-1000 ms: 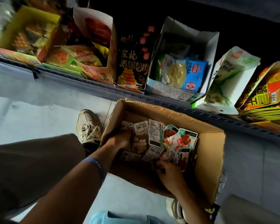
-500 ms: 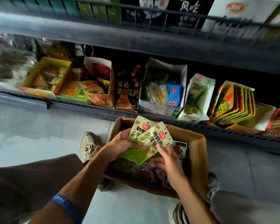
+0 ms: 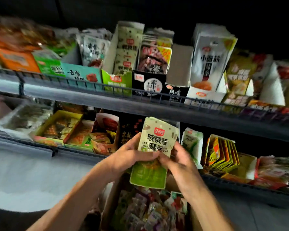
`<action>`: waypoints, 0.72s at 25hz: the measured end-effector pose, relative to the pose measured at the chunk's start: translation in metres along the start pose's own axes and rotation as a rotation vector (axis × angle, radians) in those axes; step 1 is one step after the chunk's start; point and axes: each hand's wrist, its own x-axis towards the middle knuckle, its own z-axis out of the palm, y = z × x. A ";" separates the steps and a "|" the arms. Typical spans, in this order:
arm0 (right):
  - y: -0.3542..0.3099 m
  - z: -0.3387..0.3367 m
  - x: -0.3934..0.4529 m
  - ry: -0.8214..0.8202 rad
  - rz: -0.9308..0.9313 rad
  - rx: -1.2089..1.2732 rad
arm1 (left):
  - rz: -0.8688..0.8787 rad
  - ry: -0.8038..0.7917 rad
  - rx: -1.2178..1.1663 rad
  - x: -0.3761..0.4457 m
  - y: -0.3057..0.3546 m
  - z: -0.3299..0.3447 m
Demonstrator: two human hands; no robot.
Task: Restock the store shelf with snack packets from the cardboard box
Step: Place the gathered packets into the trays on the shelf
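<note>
Left hand [image 3: 123, 157]: fingers curled round the left edge of a small stack of pale green snack packets [image 3: 154, 147], thumb on the front face.
Packets: held upright in the near middle of the view, above the cardboard box [image 3: 110, 212] and in front of the lower shelf [image 3: 70, 150]; the stack appears to be several thin pouches squared together, though how many I cannot tell.
Handling: I judge them light, soft and slick-skinned, likely to fan or slide apart if gripped loosely; best held across the middle or pinched at both side seams, not by a corner.
Right hand [image 3: 182, 161]: fingers curled against the right edge of the stack, thumb pressing the front, so both hands clamp it.
Matching stock: a green display carton [image 3: 118, 80] on the upper shelf [image 3: 157, 107], far and slightly left of the hands, holds pouches of the same print.
Edges: a low wire rail [image 3: 83, 84] runs along the upper shelf's front; the stack would have to rise over it.
Open room: that carton stands tight between a teal carton [image 3: 81, 74] on its left and a black one [image 3: 148, 82] on its right, so the way in looks to be from above.
</note>
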 end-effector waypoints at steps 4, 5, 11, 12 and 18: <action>-0.084 0.040 0.028 -0.070 -0.179 -0.239 | 0.287 0.069 0.127 -0.017 0.081 -0.023; -0.101 0.047 0.036 -0.053 -0.191 -0.272 | 0.349 0.093 0.146 -0.017 0.094 -0.028; -0.172 0.084 0.109 0.100 -0.265 -0.219 | 0.624 0.425 0.382 0.026 0.141 -0.073; -0.182 0.088 0.124 0.148 -0.283 -0.185 | 0.655 0.543 0.521 0.036 0.141 -0.083; -0.211 0.118 0.218 0.284 -0.250 -0.534 | 0.701 0.867 1.018 0.070 0.126 -0.108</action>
